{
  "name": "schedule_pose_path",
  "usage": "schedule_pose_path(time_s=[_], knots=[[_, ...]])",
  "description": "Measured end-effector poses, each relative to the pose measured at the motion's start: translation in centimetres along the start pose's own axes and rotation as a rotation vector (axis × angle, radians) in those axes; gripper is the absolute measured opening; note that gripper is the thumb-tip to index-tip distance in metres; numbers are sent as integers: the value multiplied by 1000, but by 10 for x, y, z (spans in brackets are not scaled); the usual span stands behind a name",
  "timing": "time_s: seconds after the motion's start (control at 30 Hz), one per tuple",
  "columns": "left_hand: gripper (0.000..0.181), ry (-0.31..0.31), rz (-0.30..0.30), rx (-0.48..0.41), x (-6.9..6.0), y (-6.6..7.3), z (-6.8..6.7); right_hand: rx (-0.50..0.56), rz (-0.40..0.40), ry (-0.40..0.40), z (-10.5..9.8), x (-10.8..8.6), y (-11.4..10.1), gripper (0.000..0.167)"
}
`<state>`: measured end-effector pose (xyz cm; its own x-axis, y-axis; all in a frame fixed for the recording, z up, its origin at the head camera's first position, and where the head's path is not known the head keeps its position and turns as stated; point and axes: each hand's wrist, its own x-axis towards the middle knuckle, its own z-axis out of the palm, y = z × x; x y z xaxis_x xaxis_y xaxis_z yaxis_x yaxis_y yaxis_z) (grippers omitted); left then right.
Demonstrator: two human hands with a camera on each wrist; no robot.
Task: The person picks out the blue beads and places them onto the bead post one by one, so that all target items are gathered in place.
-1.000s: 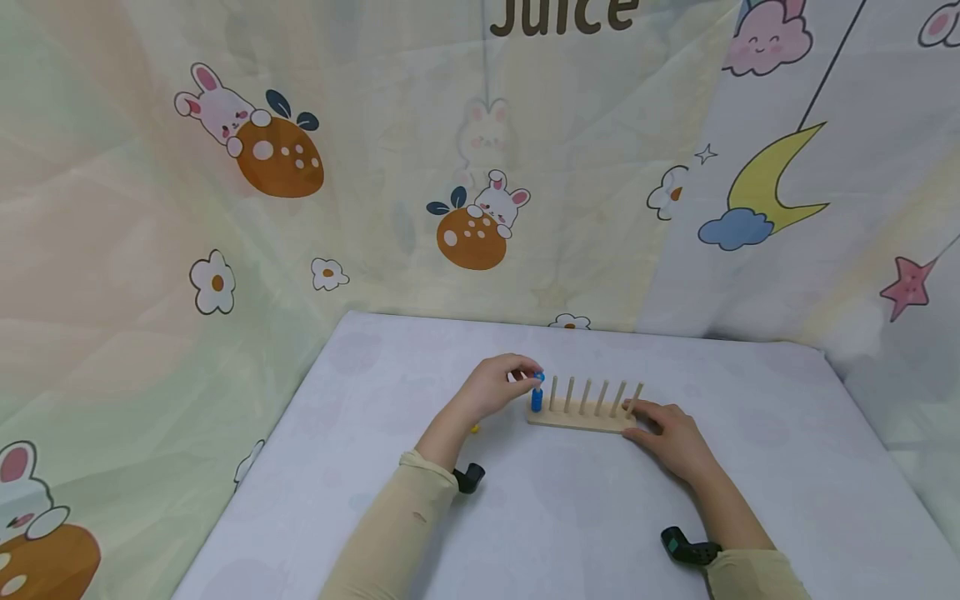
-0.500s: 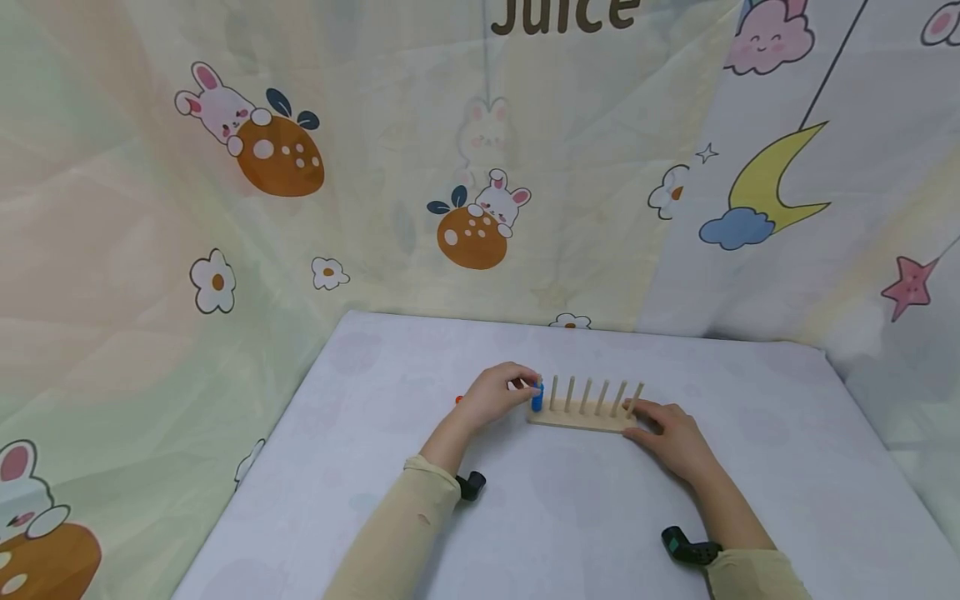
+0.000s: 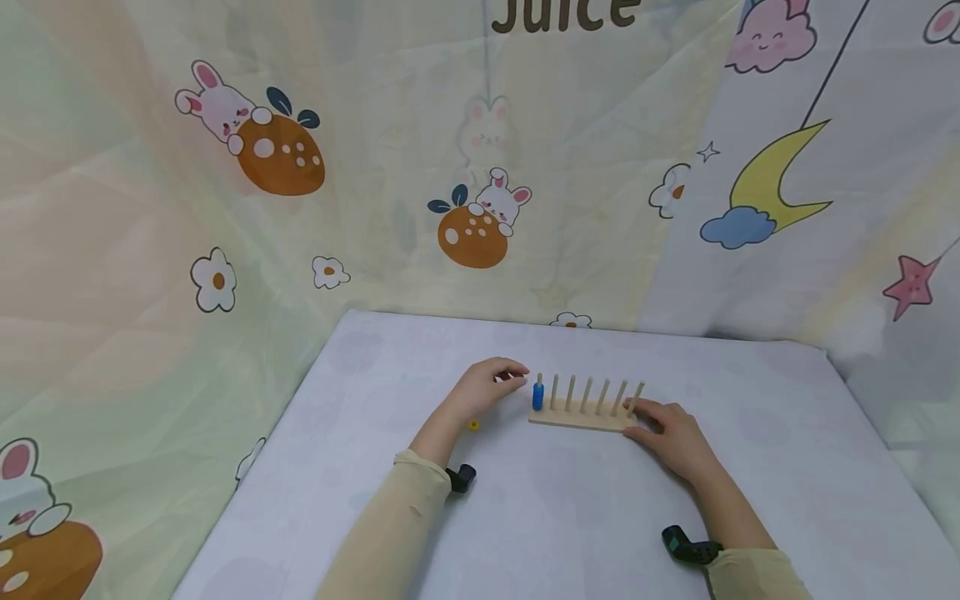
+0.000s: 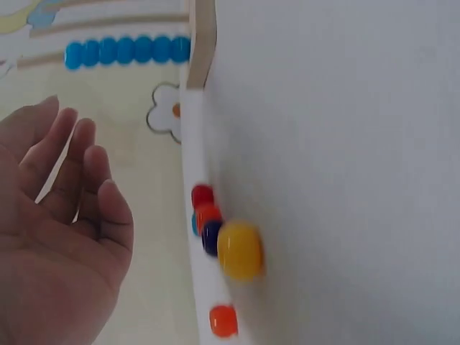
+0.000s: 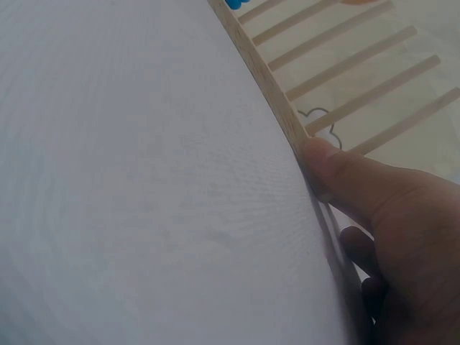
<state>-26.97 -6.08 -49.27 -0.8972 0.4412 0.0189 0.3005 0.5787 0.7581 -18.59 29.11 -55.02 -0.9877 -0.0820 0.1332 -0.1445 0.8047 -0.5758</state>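
Note:
A wooden peg rack (image 3: pixel 577 423) stands on the table with a row of upright pegs. Its leftmost peg carries a stack of several blue beads (image 3: pixel 537 397); the peg's tip shows above them. Just left of that stack is my left hand (image 3: pixel 487 390), its fingers loosely bent, holding nothing and apart from the beads. My right hand (image 3: pixel 671 433) grips the rack's right end. In the right wrist view the thumb (image 5: pixel 338 162) presses the front of the base, while the other fingers are partly hidden.
A yellow bead (image 4: pixel 241 250) lies on the table beneath my left forearm. Around it the left wrist view shows a red bead (image 4: pixel 203 195), a dark blue bead (image 4: pixel 212 238) and an orange bead (image 4: pixel 223 321). A patterned cloth (image 3: pixel 480 308) hangs behind the table.
My left hand has slid a blue bead down the leftmost peg onto the stack, let go and drawn back to the left. The right hand stays on the rack.

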Motion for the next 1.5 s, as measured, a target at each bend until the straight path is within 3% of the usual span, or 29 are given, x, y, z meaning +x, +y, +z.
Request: schedule_pose_path(time_s=[0.23,0.37,0.5,0.83,1.5], knots=[[30,14,-156,35,2,-23,-23,-4,-3,6,0,1,1,56],[26,14,-235,23,1,-35,-28,-4,3,-1,-2,1,0,56],[24,-1,-268,8,0,-44,-29,-8,7,-2,-3,0,0,56],[24,-53,-278,48,3,-51,-24,0,3,-3,-3,-1,-1,57],[15,-26,-217,158,11,-64,-17,-3,20,-23,-2,-1,-3,59]])
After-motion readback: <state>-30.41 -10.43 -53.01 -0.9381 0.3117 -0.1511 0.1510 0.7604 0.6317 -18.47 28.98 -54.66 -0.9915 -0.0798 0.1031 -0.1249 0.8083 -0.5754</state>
